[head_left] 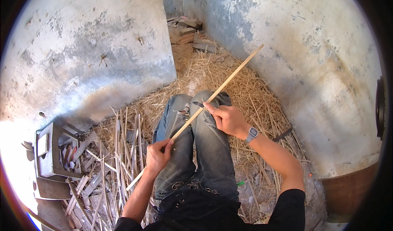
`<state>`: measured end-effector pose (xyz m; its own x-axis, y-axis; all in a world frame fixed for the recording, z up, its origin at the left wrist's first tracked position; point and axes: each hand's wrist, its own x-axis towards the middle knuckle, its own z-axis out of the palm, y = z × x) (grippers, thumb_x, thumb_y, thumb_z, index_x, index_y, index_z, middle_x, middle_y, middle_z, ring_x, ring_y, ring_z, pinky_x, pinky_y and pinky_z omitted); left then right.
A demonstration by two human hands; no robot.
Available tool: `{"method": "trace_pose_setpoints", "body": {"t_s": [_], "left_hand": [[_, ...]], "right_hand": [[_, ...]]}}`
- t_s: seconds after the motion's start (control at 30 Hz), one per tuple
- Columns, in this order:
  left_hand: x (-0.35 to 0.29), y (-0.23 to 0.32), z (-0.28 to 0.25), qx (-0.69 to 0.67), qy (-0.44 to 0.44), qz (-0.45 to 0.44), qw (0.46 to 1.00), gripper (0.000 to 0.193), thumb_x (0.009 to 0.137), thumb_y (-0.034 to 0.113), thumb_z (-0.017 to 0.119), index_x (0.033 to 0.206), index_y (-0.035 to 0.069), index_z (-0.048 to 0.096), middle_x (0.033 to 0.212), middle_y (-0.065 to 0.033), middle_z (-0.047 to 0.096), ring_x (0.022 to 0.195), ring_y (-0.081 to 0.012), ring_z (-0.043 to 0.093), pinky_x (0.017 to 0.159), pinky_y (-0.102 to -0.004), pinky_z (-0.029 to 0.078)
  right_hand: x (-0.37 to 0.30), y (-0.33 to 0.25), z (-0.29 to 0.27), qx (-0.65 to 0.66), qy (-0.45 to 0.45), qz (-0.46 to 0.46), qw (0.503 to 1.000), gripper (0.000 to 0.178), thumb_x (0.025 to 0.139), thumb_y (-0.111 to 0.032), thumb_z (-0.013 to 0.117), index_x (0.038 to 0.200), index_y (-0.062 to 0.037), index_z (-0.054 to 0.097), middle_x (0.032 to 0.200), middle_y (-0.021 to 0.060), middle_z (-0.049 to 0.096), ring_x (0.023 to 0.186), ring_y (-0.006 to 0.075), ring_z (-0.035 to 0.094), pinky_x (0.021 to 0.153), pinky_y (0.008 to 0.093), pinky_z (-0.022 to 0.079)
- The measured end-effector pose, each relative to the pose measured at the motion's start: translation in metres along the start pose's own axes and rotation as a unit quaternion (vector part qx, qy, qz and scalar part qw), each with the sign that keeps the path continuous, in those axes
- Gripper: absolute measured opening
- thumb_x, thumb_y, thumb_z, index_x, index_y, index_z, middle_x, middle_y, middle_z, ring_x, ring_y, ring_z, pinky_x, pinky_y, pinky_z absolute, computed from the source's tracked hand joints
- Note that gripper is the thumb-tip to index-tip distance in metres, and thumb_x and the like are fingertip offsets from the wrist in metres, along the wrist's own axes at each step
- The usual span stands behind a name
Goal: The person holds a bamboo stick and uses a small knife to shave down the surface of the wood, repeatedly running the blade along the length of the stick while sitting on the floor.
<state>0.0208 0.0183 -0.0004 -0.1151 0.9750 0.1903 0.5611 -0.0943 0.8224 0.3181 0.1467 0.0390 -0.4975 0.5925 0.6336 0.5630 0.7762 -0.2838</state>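
Strip [213, 96] of pale, narrow wood or bamboo lies aslant in the head view, its long axis running from the lower left, beside the left forearm, to the upper right, where its far end stands out over the straw [256, 96]. It crosses above the worn jeans [211, 139] between both hands. The left hand [159, 155] is on its lower stretch, with a short tail passing beyond toward the floor; the right hand [229, 118] is farther up, just to the right of the strip, and is the nearer one to its far end.

The left grip is closed round the strip, thumb and fingers together on it. The right grip is curled tight, thumb forward, on a small dark piece [198, 104], seemingly a blade, set across the strip near the knees; whether its edge bites cannot be told. A watch [251, 135] sits on the right wrist. To the left, loose split lengths [118, 145] lie beside an angular wooden frame [50, 149].
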Motion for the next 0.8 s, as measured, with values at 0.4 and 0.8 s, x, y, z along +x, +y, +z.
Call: {"method": "trace_pose_setpoints", "body": {"t_s": [0.4, 0.8], "left_hand": [[0.012, 0.016, -0.001, 0.004, -0.018, -0.011, 1.0, 0.021, 0.098, 0.017, 0.076, 0.107, -0.002, 0.079, 0.069, -0.0193, 0.069, 0.056, -0.0127, 0.061, 0.057, -0.0329, 0.05], [0.037, 0.022, 0.019, 0.006, -0.008, 0.024, 1.0, 0.02, 0.098, 0.019, 0.074, 0.105, 0.0, 0.078, 0.069, -0.0212, 0.066, 0.055, -0.0238, 0.064, 0.058, -0.0361, 0.049]], "right_hand": [[0.009, 0.0, -0.01, -0.079, -0.05, 0.038, 0.995, 0.033, 0.1, -0.018, 0.066, 0.129, -0.0289, 0.077, 0.073, 0.0133, 0.07, 0.053, 0.0228, 0.06, 0.047, 0.0391, 0.047], [0.008, -0.022, -0.016, -0.029, -0.096, 0.041, 0.994, 0.049, 0.094, -0.011, 0.064, 0.138, -0.0294, 0.072, 0.068, 0.0167, 0.064, 0.055, 0.0328, 0.061, 0.053, 0.0444, 0.05]]}}
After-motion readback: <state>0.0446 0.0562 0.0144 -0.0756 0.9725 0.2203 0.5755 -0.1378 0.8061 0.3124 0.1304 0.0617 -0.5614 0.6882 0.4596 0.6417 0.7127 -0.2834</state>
